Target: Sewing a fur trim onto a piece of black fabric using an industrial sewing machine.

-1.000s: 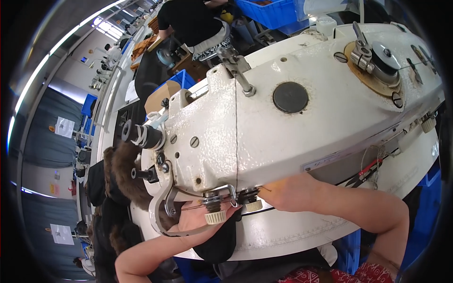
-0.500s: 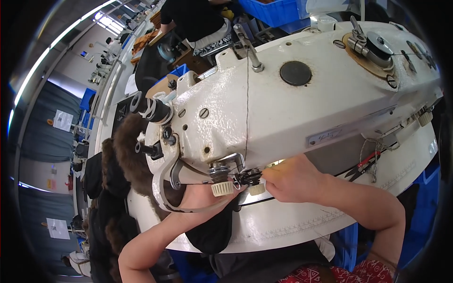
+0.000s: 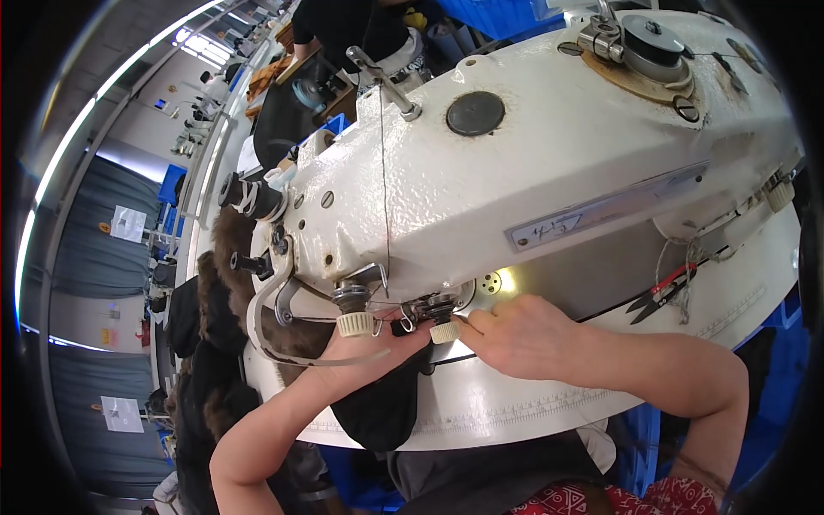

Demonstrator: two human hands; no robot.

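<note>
A white sewing machine fills the middle of the view, with cream tension knobs at its near side. My left hand lies under the machine head, by a black fabric piece that hangs toward the table's near edge. The machine head and knobs cover most of its fingers. Just right of the knobs, my right hand is closed, thumb and fingers pressed together. Whatever it pinches is hidden. Beyond that hand, a lit metal disc with holes shows under the machine.
Red-handled thread snips lie on the right of the white table. Brown fur and black fabric pieces are heaped at the left. Blue bins stand at the back, near another person in black.
My view has shifted, so the machine sits farther left and higher. My right hand has drawn back toward me a little, uncovering the lit disc. The left hand stays by the black fabric.
</note>
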